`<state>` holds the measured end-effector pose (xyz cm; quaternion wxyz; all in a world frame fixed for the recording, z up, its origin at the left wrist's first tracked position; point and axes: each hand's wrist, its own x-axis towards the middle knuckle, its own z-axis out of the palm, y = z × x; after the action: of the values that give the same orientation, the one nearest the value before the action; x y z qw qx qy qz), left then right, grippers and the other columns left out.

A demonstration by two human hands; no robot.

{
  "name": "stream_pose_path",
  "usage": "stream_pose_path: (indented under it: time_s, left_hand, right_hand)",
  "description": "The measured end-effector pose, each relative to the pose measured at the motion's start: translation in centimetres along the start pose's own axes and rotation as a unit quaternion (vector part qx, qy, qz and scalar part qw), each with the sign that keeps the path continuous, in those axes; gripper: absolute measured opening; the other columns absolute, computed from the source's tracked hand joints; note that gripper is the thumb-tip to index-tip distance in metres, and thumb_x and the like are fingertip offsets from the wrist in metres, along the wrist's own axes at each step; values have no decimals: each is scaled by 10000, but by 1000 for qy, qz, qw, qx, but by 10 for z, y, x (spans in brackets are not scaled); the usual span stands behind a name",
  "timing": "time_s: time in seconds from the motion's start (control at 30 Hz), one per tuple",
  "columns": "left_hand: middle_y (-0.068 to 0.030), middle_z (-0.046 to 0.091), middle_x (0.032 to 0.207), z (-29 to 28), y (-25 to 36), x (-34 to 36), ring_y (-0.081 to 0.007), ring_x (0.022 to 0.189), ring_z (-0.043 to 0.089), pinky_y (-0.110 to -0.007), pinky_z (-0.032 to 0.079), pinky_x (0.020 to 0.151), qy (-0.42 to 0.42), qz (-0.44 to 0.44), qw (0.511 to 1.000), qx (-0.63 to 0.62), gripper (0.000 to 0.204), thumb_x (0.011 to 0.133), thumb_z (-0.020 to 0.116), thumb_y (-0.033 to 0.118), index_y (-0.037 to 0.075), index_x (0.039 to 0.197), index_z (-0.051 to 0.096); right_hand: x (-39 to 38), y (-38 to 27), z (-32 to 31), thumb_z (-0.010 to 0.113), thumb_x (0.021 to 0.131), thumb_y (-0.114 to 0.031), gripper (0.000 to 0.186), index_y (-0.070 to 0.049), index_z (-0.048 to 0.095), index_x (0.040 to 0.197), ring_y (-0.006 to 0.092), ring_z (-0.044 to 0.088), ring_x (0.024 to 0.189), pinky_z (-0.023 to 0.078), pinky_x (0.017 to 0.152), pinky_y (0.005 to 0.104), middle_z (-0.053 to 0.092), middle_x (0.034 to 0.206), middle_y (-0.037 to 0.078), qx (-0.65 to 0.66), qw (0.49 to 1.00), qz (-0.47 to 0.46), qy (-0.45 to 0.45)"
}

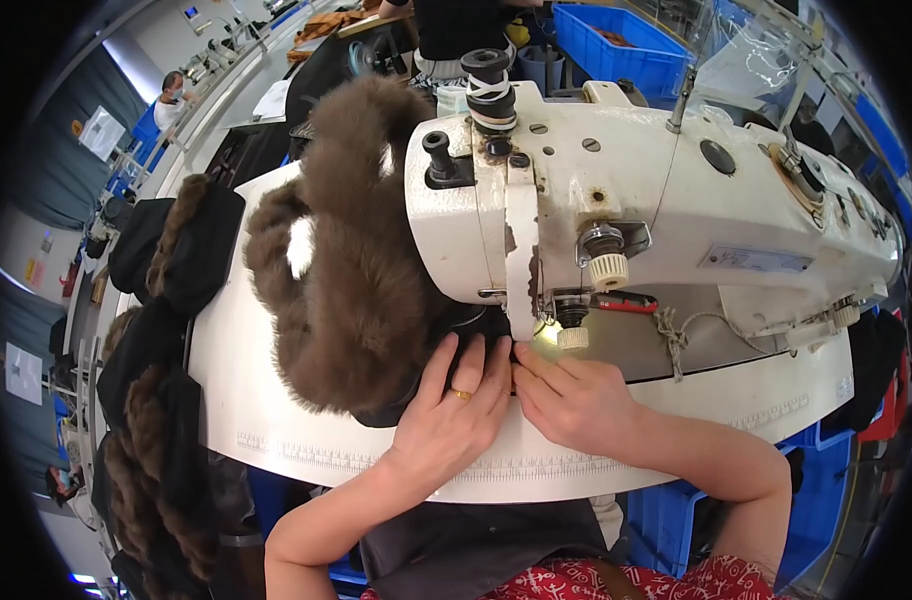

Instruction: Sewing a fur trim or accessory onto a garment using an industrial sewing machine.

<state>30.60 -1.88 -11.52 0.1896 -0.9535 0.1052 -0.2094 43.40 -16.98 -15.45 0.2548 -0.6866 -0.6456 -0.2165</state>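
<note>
A white sewing machine (566, 190) stands before me, its needle area lit by a small lamp. Under its presser foot lies black fabric (486, 325), joined to a piece with thick brown fur (366, 260) heaped left of the machine head. My left hand (454, 405), with a ring on one finger, lies with fingers stretched out on the black fabric just in front of the foot. Close beside it, my right hand (576, 400) has its thumb and fingers pinched together at the fabric's edge. The needle tip is hidden from view.
The white table (316, 448) has a ruler scale along its near edge. Black pieces with brown fur (141, 440) hang at the left. A red tool (624, 302) lies under the machine arm. Blue bins (616, 50) stand behind and at lower right. Other people are farther back.
</note>
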Motion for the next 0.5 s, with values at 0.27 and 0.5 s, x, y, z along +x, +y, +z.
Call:
stream_pose_path:
  time_s: [0.27, 0.5]
  left_hand:
    - [-112, 645, 1121, -3, 2, 1, -282, 1147, 552, -485, 392, 1081, -23, 10, 1000, 1, 318, 785, 577, 190, 21, 1019, 711]
    - [-73, 660, 1157, -1, 6, 1, -247, 1188, 540, -496, 365, 1051, -35, -17, 999, 0, 319, 766, 623, 176, 47, 1039, 725]
  right_hand:
    - [0, -1, -5, 672, 676, -110, 301, 4, 668, 954, 140, 569, 643, 493, 530, 251, 653, 916, 63, 36, 999, 12, -7]
    - [1, 2, -7, 665, 668, -111, 296, -14, 662, 947, 140, 551, 628, 475, 506, 256, 547, 743, 21, 53, 998, 28, -25]
